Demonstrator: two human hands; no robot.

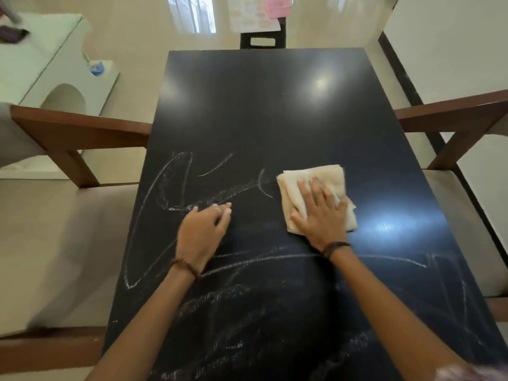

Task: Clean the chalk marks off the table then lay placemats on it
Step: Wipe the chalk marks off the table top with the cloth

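Observation:
A black table (275,111) fills the middle of the head view. White chalk marks (170,193) scrawl across its near half, while the far half looks dark and glossy. A folded beige cloth (327,180) lies on the table right of centre. My right hand (321,213) presses flat on the cloth with its fingers spread. My left hand (203,229) rests on the tabletop over the chalk, its fingers loosely curled and holding nothing. Pale and pink placemats (255,12) hang over the dark chair at the far end.
Wooden chairs with pale seats stand at the table's left side (68,133) and right side (453,122). A dark chair (262,39) stands at the far end. A white cabinet (49,67) with a blue-handled item stands at the back left.

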